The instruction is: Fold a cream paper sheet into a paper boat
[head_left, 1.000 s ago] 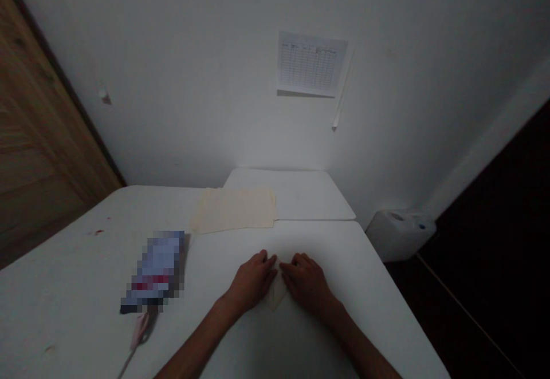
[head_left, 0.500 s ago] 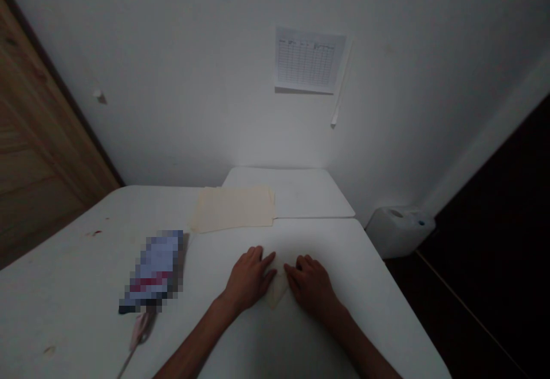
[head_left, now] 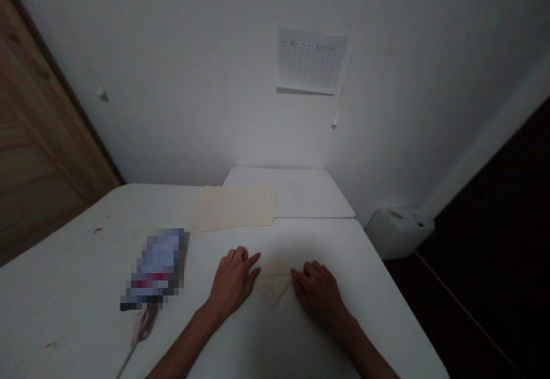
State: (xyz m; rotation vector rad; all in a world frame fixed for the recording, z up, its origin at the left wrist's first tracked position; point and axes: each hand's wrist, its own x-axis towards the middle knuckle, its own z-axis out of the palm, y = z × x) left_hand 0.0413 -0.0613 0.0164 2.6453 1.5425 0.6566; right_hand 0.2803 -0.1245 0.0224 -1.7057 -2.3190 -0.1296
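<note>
A small folded piece of cream paper (head_left: 274, 287) lies on the white table, diamond-shaped, with crease lines across its middle and down its lower half. At its left corner is my left hand (head_left: 232, 276), with thumb and forefinger spread apart and the other fingers bent; the fingertips are beside the paper's edge. My right hand (head_left: 318, 287) has curled fingers, and its thumb and forefinger meet at the paper's right corner. A stack of cream sheets (head_left: 234, 208) lies farther back, beyond both hands.
On the left of the table (head_left: 77, 253) lies a blurred-out bluish item (head_left: 157, 264), with a pink-handled tool (head_left: 141, 326) near it. A white plastic jug (head_left: 399, 233) stands beyond the right edge. A printed sheet (head_left: 310, 61) hangs on the wall.
My left hand has slid left, away from the paper's middle, and my right hand has shifted slightly right. More of the folded paper shows between them.
</note>
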